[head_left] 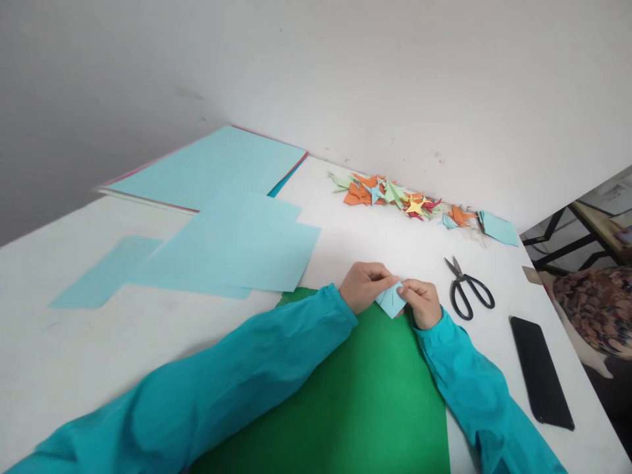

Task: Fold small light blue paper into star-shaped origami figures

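Between my two hands is a small light-blue folded paper [392,302], diamond-shaped, with creases showing on its face. My left hand [366,286] pinches its upper left edge between thumb and finger. On the other side, my right hand [421,302] grips the right corner, thumb on top. The paper is above the far end of a green sheet [365,395]. Fingers partly cover the paper's upper edges. To the right of my right hand lie black-handled scissors [464,286], blades apart and pointing away from me.
Large light-blue sheets [237,243] overlap on the left, near a stack of big coloured paper [207,164]. Folded paper figures [388,192] line the wall, with a light-blue paper pile [498,228] at their right. A black phone-like slab [540,372] lies near the right edge. Another person's arm [582,342] shows beyond.
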